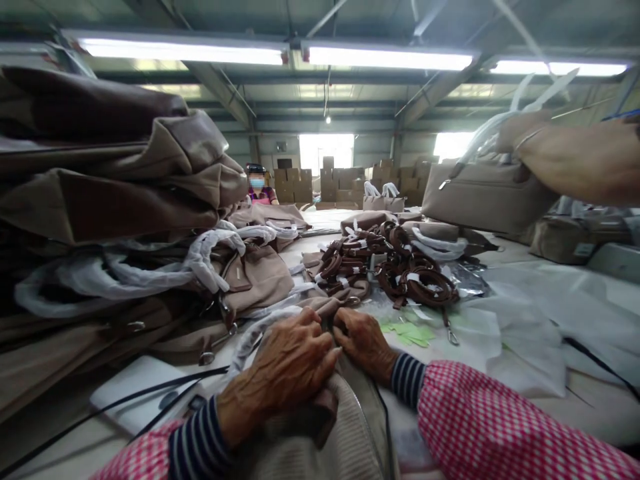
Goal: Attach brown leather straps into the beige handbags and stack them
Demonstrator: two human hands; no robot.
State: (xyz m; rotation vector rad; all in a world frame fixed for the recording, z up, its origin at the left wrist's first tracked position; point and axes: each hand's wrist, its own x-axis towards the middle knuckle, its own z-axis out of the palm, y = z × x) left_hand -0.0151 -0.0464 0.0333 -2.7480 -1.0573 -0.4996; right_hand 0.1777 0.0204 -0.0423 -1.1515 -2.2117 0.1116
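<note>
A taupe handbag (345, 427) with a ribbed surface and a zipper along its opening lies in front of me. My left hand (287, 363) is closed on the upper edge of the bag, fingers curled over the fabric. Close beside it, my right hand (363, 340) pinches the far end of the same opening. My knuckles hide the exact spot both hands grip. White-wrapped handles (265, 327) show just left of my left hand. Past my right hand are coiled brown shoulder straps (430, 283) with metal clasps and several green paper pieces (410, 331).
Stacked taupe bags (115, 173) rise high on the left. A co-worker's arm (575, 160) reaches in from the right, holding another handbag (490, 197). Translucent sheets (530, 327) cover the table's right side. Black cords cross at lower left. Cartons (340, 180) and another person (261, 190) are farther back.
</note>
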